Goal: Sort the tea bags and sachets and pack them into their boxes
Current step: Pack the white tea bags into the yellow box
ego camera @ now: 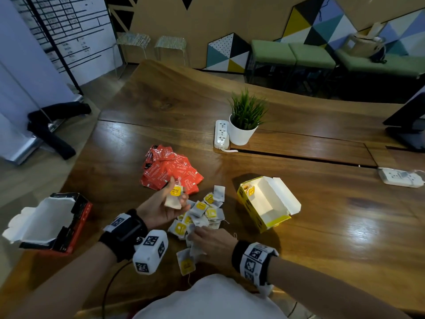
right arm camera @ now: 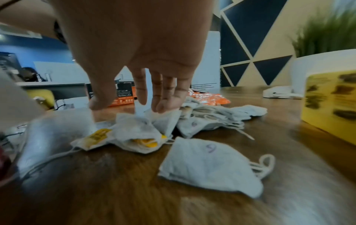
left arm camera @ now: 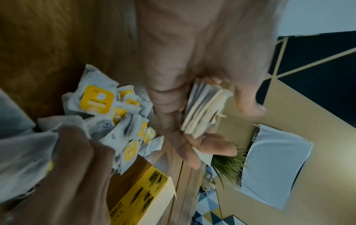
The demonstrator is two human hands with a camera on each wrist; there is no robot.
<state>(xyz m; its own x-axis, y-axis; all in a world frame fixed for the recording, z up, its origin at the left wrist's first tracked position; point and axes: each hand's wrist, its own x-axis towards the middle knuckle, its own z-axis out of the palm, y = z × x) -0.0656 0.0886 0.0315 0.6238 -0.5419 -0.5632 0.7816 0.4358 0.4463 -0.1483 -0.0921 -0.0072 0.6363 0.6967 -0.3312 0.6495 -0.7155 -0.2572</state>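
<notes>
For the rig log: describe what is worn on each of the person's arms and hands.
Both hands are bare. The left wrist wears a black strap, a white fiducial-marked band and a white marker-covered camera block with a black cable. The right wrist wears a black cuff and a white fiducial-marked band.

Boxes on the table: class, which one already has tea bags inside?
The yellow box on the right: yellow tags show in one end. The red-and-black box on the left shows only its bare white inside.

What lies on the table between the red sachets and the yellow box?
In the head view, only bare table lies between the red sachets and the yellow box.
</notes>
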